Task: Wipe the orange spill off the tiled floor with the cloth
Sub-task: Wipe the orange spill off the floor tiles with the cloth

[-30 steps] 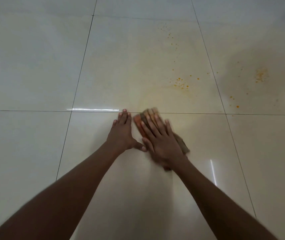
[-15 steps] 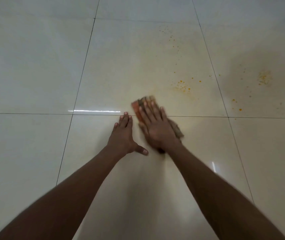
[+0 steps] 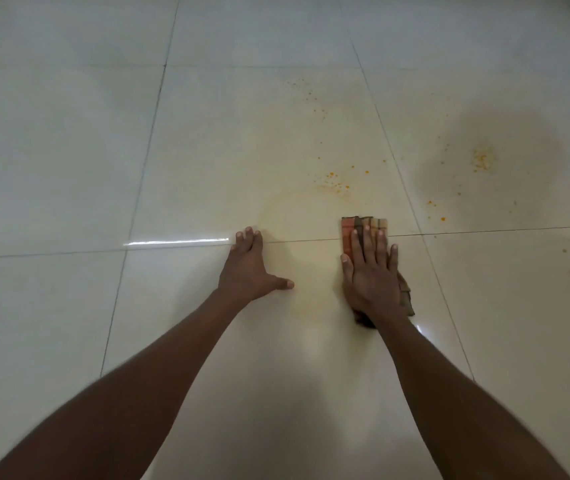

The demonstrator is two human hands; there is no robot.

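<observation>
My right hand [image 3: 370,271] lies flat on a folded striped cloth [image 3: 363,224], pressing it to the glossy tiled floor [image 3: 69,150] across a grout line. The cloth's orange and brown end shows past my fingertips; another corner pokes out by my wrist. My left hand [image 3: 250,268] rests palm down on the floor to the left, fingers spread, holding nothing. Orange spill specks [image 3: 334,181] lie just beyond the cloth. A second orange patch [image 3: 482,159] sits in a dull smear at the right. A faint yellowish ring [image 3: 276,209] marks the tile between my hands.
Small orange drops [image 3: 436,209] dot the tile right of the cloth, and fine specks [image 3: 306,88] trail farther away. A bright reflection streak [image 3: 176,242] lies left of my left hand. Only floor tiles fill the view.
My right hand has slid the cloth to the right, away from my left hand, opening a gap between them. My left hand has stayed planted on the floor.
</observation>
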